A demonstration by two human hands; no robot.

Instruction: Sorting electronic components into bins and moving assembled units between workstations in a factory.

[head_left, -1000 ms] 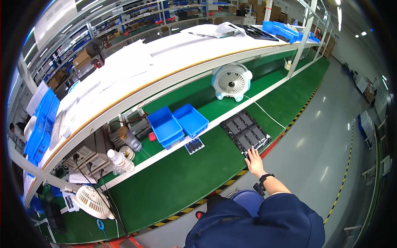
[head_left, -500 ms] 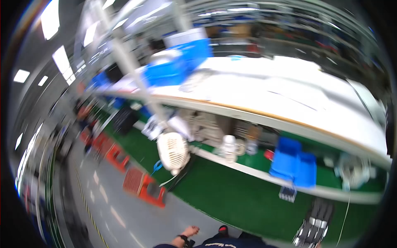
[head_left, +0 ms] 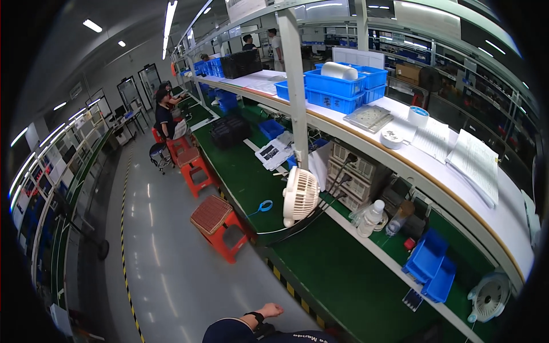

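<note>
My left hand [head_left: 270, 310] is low in the picture, in front of my body, a dark band on its wrist. Its fingers look loosely curled, and I see nothing in them. It hangs over the grey floor beside the green workbench [head_left: 320, 268], touching nothing. The nearest stool, red with a woven brown seat [head_left: 212, 213], stands farther off to its left. My right hand is out of the picture.
A cream fan [head_left: 301, 196] is on a post at the bench. Above, a white shelf [head_left: 409, 143] carries blue bins [head_left: 335, 88], tape rolls and papers. Beneath are a plastic bottle [head_left: 372, 218], blue trays [head_left: 426, 255] and another fan [head_left: 490, 297]. People sit farther along the bench.
My view has swung left and steadied, bringing the aisle, stools and seated people into clearer sight. My left hand stays low in front of me, holding nothing visible.
</note>
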